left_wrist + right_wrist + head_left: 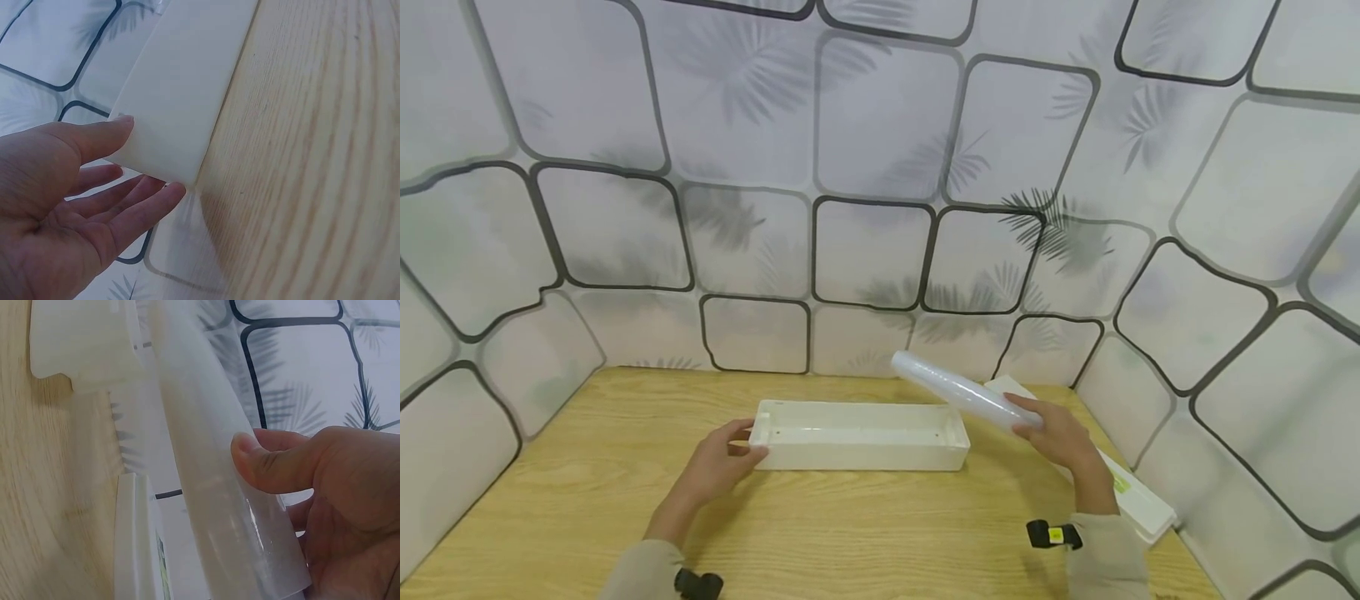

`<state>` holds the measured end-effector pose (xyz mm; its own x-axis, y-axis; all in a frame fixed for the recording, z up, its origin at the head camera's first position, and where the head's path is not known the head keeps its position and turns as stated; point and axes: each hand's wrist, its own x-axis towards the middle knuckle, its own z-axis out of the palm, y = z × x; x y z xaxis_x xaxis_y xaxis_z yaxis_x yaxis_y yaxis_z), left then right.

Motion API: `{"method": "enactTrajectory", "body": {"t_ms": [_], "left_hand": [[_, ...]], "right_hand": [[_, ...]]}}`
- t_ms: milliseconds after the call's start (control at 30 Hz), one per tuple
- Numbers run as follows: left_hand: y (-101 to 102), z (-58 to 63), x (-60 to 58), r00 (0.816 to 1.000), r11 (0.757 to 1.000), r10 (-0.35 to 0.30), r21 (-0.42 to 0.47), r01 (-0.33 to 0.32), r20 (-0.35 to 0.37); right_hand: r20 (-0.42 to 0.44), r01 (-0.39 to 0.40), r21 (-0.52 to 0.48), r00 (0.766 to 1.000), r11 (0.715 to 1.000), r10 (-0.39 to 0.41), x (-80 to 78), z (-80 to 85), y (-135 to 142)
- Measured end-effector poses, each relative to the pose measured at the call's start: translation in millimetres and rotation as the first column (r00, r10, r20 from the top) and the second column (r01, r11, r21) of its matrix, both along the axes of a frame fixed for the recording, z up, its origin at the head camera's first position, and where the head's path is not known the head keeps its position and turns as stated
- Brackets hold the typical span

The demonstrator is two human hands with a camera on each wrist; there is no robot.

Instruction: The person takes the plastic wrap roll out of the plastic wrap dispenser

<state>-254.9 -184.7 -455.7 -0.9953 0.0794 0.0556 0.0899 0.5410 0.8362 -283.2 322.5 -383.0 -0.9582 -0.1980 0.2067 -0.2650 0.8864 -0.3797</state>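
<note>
A long white plastic box (859, 457) stands on the table with its hollow side up. At its left end is my left hand (721, 460), the thumb on the front wall and the fingers around the end; the left wrist view shows this hand (81, 200) at the corner of the box (181, 81). My right hand (1060, 433) grips the near end of a roll of clear plastic wrap (958, 390), tilted in the air beyond the box's right end. In the right wrist view the thumb lies across the wrap roll (206, 437).
A long white lid (1138, 500) with a green label lies slanted at the right, partly hidden behind the right hand and forearm. The wooden table (850, 533) meets patterned cloth walls (872, 258) at the back and sides.
</note>
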Motion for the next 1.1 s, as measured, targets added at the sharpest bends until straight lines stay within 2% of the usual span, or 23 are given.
{"method": "enactTrajectory", "body": {"t_ms": [467, 800, 1100], "left_hand": [[-0.2, 0.1, 0.1, 1.0, 1.0, 0.0, -0.009, 0.0, -0.008], [-0.7, 0.6, -0.3, 1.0, 1.0, 0.001, -0.002, -0.001, -0.004], [-0.3, 0.3, -0.6, 1.0, 1.0, 0.0, 0.001, 0.0, -0.004]], "right_hand": [[0.056, 0.064, 0.016, 0.996, 0.998, -0.065, -4.1, -7.0, 7.1], [0.133, 0.15, 0.022, 0.979, 0.988, -0.151, -4.3, -10.3, 6.5], [0.171, 0.17, 0.049, 0.969, 0.984, -0.176, -8.8, -16.7, 8.4]]}}
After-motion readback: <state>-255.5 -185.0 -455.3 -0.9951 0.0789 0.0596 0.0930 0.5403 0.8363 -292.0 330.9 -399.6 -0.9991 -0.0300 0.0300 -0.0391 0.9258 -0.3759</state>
